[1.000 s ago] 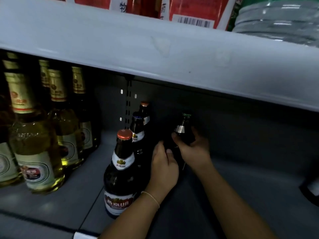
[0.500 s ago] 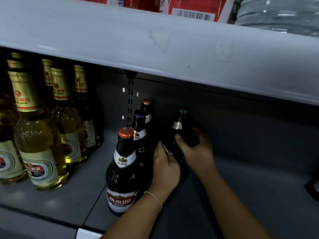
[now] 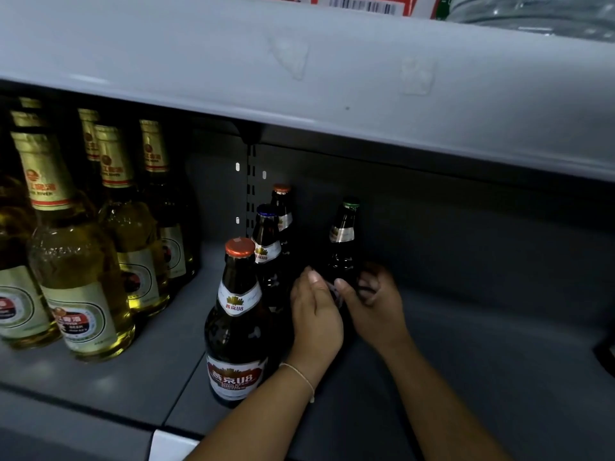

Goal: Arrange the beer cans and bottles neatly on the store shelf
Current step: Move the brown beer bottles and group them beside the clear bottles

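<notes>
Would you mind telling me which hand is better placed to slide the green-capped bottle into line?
Probably the right hand: its fingers wrap the green-capped bottle, while the left hand only rests alongside.

A shop: grey metal shelf [image 3: 100, 377] with a slotted upright [image 3: 250, 188] at its back, rows of labelled beer bottles [image 3: 80, 261] toward its left edge, barcoded red cartons [image 3: 362, 3] on the shelf above.

- The front dark bottle [image 3: 237, 322] beside my left hand [image 3: 316, 319] is showing "U8" on both its neck label and its body label.
- The pale bottle [image 3: 71, 247] is carrying "RIVER" on its gold neck foil, and "BEER" on its body label.
</notes>
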`<state>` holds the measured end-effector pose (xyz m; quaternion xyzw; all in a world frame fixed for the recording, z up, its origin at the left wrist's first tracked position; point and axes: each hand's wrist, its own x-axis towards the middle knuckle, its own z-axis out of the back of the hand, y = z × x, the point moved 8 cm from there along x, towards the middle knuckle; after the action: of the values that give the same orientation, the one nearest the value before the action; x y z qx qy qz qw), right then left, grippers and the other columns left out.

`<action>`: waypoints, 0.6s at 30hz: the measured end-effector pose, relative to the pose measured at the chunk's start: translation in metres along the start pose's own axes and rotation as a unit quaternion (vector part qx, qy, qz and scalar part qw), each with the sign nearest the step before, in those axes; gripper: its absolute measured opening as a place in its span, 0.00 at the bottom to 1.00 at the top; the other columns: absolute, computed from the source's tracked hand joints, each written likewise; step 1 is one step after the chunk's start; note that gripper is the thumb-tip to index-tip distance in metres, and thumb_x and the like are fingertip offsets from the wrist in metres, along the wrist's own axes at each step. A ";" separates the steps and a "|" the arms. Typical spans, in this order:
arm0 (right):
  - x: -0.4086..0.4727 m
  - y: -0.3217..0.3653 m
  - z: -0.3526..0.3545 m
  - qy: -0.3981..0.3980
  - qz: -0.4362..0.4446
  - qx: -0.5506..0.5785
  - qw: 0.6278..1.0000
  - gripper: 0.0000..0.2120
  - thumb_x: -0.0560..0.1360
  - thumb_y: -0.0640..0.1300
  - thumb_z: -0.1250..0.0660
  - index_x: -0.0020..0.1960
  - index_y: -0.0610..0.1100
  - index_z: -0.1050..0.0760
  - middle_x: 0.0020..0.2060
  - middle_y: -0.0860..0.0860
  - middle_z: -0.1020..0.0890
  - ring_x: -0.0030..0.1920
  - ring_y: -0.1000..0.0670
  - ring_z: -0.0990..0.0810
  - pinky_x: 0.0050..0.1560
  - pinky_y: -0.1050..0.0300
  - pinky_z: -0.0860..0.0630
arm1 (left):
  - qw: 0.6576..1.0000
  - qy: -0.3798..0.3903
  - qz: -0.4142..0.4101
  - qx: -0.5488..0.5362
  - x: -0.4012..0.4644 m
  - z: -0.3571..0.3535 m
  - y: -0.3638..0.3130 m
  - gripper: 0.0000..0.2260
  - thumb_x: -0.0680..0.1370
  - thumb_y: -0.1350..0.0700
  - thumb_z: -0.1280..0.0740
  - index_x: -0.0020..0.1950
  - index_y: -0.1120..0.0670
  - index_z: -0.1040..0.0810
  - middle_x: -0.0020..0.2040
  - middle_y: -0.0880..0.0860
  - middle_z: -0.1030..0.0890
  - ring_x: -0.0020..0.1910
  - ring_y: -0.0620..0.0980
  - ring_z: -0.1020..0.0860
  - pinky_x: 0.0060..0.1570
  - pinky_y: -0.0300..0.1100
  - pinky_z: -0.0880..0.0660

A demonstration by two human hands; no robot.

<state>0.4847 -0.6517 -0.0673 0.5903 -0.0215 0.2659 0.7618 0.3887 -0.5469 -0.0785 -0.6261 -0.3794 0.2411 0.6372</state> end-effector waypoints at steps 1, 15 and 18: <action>0.000 -0.001 -0.002 0.013 -0.001 0.000 1.000 0.19 0.74 0.43 0.27 0.62 0.51 0.29 0.56 0.53 0.18 0.56 0.57 0.19 0.60 0.54 0.22 | 1.000 -0.003 -0.013 0.024 -0.002 0.000 -0.003 0.35 0.76 0.36 0.56 0.72 0.58 0.33 0.71 0.56 0.33 0.72 0.50 0.37 0.73 0.50 0.41; 0.004 -0.016 -0.006 0.020 0.013 -0.024 0.999 0.23 0.68 0.34 0.22 0.53 0.54 0.28 0.49 0.58 0.19 0.50 0.60 0.19 0.53 0.62 0.22 | 1.000 0.003 0.004 0.023 -0.001 -0.003 0.003 0.42 0.72 0.29 0.60 0.73 0.57 0.35 0.73 0.54 0.34 0.73 0.48 0.38 0.74 0.49 0.43; 0.003 -0.019 -0.009 0.042 0.011 -0.010 0.999 0.24 0.70 0.35 0.24 0.62 0.47 0.28 0.56 0.54 0.18 0.57 0.55 0.19 0.61 0.52 0.22 | 0.999 0.009 -0.001 0.034 -0.004 -0.004 -0.002 0.38 0.75 0.34 0.59 0.74 0.58 0.37 0.74 0.55 0.36 0.74 0.48 0.41 0.75 0.48 0.46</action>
<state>0.4930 -0.6457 -0.0856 0.5705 0.0008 0.2986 0.7651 0.3890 -0.5528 -0.0774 -0.6058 -0.3656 0.2478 0.6617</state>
